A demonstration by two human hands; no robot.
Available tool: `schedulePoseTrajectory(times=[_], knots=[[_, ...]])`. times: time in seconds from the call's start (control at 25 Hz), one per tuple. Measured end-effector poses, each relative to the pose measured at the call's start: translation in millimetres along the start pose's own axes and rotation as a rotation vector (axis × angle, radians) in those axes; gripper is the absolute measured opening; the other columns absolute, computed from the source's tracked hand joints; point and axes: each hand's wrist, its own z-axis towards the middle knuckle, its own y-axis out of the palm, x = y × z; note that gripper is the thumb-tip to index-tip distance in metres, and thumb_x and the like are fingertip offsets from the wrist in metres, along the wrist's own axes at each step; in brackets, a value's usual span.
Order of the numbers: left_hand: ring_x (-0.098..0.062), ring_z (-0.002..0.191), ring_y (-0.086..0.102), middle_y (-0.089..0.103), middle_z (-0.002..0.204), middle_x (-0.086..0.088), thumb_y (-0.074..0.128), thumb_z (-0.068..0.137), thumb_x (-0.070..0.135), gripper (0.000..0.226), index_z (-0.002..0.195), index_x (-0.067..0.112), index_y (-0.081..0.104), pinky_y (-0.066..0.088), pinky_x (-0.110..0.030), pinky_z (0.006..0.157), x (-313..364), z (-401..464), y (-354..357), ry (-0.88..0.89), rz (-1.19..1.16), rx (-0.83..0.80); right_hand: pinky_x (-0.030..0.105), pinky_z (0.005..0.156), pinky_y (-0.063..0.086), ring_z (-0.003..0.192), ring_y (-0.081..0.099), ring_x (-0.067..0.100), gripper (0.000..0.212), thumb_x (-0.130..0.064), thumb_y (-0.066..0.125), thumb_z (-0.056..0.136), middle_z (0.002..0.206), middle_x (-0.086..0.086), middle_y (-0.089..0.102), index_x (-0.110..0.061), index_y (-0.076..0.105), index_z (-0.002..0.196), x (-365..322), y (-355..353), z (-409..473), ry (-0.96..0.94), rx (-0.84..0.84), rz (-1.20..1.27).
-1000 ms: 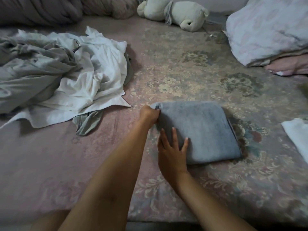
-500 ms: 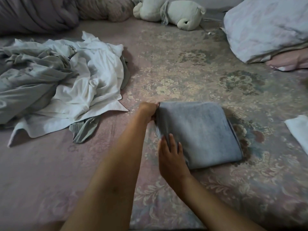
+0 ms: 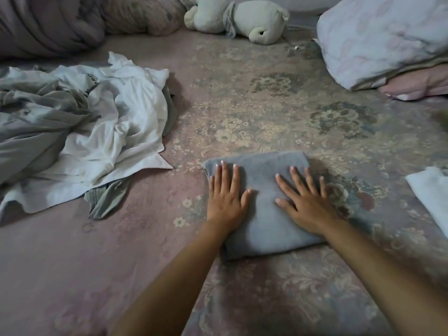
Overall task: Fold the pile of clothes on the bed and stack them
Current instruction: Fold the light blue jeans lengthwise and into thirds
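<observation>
On floral bedspread (image 3: 266, 112): left hand (image 3: 226, 197) and right hand (image 3: 306, 202) flat, fingers straight, pressing folded grey towel (image 3: 263, 214). Clothes pile (image 3: 80, 127) left; pillow (image 3: 383, 37), stuffed toy (image 3: 242, 20) beyond.

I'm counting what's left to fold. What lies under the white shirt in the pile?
A grey-green garment sticks out from under the white shirt at its near edge, and more grey cloth lies beside it. Anything deeper underneath is covered.

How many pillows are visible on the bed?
2. A pale floral pillow lies at the far right, and a pink pillow sits partly beneath it. More may be hidden out of frame.
</observation>
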Motion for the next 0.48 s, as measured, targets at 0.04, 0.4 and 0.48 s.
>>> schedulePoseTrajectory(times=[0.04,0.4,0.48], knots=[[-0.028,0.143,0.003,0.009,0.156,-0.016,0.007,0.093,0.061,0.074,0.149,0.013,0.017,0.005,-0.048,0.116,-7.8,-3.8,12.0,-0.009,-0.002,0.041,0.061,0.111,-0.008,0.142,-0.027,0.019,0.086,-0.084,-0.027,0.058,0.155,-0.013,-0.023,-0.051,-0.021,0.137,7.4,5.3,2.7,0.008,-0.044,0.039],[-0.029,0.146,-0.004,-0.005,0.156,-0.007,0.015,0.088,0.062,0.069,0.148,0.029,0.007,-0.005,-0.046,0.117,6.1,-22.5,-2.0,0.025,0.190,-0.047,0.049,0.115,-0.014,0.137,-0.032,0.025,0.085,-0.080,-0.031,0.059,0.154,0.007,-0.025,-0.044,-0.028,0.136,12.2,5.3,-7.9,-0.123,-0.029,0.041],[-0.027,0.146,-0.004,-0.001,0.157,-0.004,0.019,0.088,0.062,0.068,0.147,0.032,0.010,-0.002,-0.045,0.117,2.8,-34.8,4.5,0.008,0.111,-0.063,0.051,0.117,-0.005,0.138,-0.027,0.025,0.082,-0.081,-0.024,0.067,0.154,0.006,-0.022,-0.043,-0.021,0.140,13.9,17.9,-11.2,-0.151,-0.003,0.068]])
